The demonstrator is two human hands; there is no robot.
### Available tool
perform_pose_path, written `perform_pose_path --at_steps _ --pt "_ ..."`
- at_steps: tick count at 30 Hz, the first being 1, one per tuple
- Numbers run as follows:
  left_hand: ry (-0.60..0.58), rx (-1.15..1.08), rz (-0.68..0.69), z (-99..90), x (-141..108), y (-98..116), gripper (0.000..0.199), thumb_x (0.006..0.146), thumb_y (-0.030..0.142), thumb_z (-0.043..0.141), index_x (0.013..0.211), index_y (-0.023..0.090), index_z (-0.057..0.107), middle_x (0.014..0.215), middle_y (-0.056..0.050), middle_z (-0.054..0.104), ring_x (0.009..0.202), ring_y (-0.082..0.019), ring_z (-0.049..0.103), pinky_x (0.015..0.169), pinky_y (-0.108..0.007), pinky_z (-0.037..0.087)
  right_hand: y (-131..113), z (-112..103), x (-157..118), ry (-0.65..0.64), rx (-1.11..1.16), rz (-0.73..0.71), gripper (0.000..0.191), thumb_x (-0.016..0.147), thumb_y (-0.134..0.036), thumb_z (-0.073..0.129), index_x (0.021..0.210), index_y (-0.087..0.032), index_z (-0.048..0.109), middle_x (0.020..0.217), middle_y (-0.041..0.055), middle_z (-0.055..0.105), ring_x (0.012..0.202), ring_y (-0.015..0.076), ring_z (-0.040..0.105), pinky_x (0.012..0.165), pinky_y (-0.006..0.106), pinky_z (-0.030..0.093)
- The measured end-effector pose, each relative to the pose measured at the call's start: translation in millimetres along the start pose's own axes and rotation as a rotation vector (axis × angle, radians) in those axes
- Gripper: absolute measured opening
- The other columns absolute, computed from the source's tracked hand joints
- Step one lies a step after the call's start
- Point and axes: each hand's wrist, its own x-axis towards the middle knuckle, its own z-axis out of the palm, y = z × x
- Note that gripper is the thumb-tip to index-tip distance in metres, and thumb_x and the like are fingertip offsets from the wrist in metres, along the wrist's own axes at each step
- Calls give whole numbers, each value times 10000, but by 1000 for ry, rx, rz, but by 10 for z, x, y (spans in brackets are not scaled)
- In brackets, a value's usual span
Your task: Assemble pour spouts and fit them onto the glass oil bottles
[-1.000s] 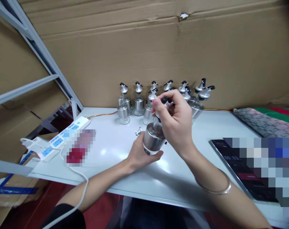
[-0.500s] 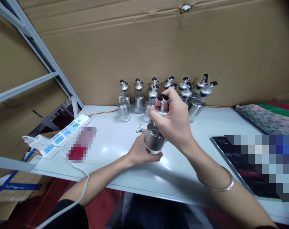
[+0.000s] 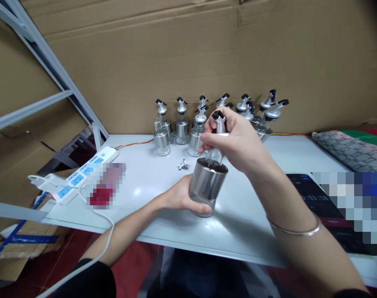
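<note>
A glass oil bottle (image 3: pixel 209 178) with a steel sleeve is held tilted to the right above the table. My left hand (image 3: pixel 180 196) wraps round its lower body, the thumb across the clear base. At the neck, my right hand (image 3: pixel 238 136) has its fingers closed round the silver pour spout (image 3: pixel 220 124) with a black flip lid. How far the spout sits in the neck is hidden by the fingers. Beyond the bottle, a small loose silver spout part (image 3: pixel 182 164) lies on the table, and a similar bottle without a spout (image 3: pixel 161 140) stands upright.
Several bottles with spouts, one of them a front bottle (image 3: pixel 195 138), stand along the cardboard wall (image 3: pixel 129 62). A power strip (image 3: pixel 83 174) with a white cable is at the left of the white table (image 3: pixel 138 165). A tablet showing a timer (image 3: pixel 322 203) and a patterned cloth (image 3: pixel 334 149) are at the right.
The bottle has tilted further to the right, and its base is lower in view. My right hand has shifted slightly right, still on the spout, showing more of the neck.
</note>
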Motion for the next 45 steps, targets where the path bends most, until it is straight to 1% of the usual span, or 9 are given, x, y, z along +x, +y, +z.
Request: perform_pose_path --at_steps 7,13,18,22,30,32,38,40,45 --pt "-203 -238 -77 -35 6 6 347 526 362 733 804 171 650 818 -81 664 791 -240 608 762 -373 504 64 -19 26 -57 91 50 303 631 -58 675 652 -209 413 625 -82 442 450 32 429 512 262 530" --pt "-472 -679 -355 -48 3 -58 551 297 378 787 796 204 630 685 -70 676 649 -247 634 605 -352 502 39 -14 35 -136 344 168 330 594 -135 718 652 -209 402 604 -97 401 447 14 365 500 208 496" --pt "-563 -770 -313 -28 21 -110 527 333 340 771 819 205 618 679 -69 678 649 -241 642 604 -338 492 39 7 50 -89 431 215 346 590 -164 725 645 -216 387 611 -95 338 449 8 316 532 189 492" --pt "-334 -691 -221 13 10 -87 487 407 338 758 854 184 641 739 -76 673 694 -235 636 660 -348 500 87 10 78 26 328 123 340 649 -222 705 651 -227 364 609 -88 324 478 36 357 597 228 507" --pt "38 -421 -40 -73 24 -73 362 533 316 732 842 139 666 810 -92 682 768 -232 639 743 -360 511 279 -155 198 359 -75 -351 336 773 -471 630 714 -250 383 720 -36 451 684 122 545 646 295 462" --pt "229 -307 3 -118 55 -100 359 591 348 726 869 133 648 846 -92 676 790 -218 634 759 -347 507 263 -232 221 431 -99 -395 341 830 -545 525 718 -253 390 719 -25 467 683 128 559 641 294 460" --pt "1068 71 179 -408 215 -391 465 757 495 634 1048 194 430 1068 -71 582 1006 -190 585 941 -337 439 73 -325 205 537 -11 -416 326 876 -484 504 687 -254 371 687 -25 476 590 109 526 628 293 465" --pt "1145 165 187 -528 252 -508 474 786 515 602 1057 201 374 1116 -77 545 1073 -186 557 970 -317 415 46 -316 194 530 -9 -415 324 879 -478 508 683 -254 379 687 -24 489 584 106 523 625 292 465" --pt "1030 313 110 -655 300 -700 393 806 428 616 1010 206 363 1080 -70 547 1065 -189 556 971 -314 406 78 -317 190 470 -177 -407 370 856 -616 447 735 -267 443 750 -4 576 632 123 563 582 286 444"
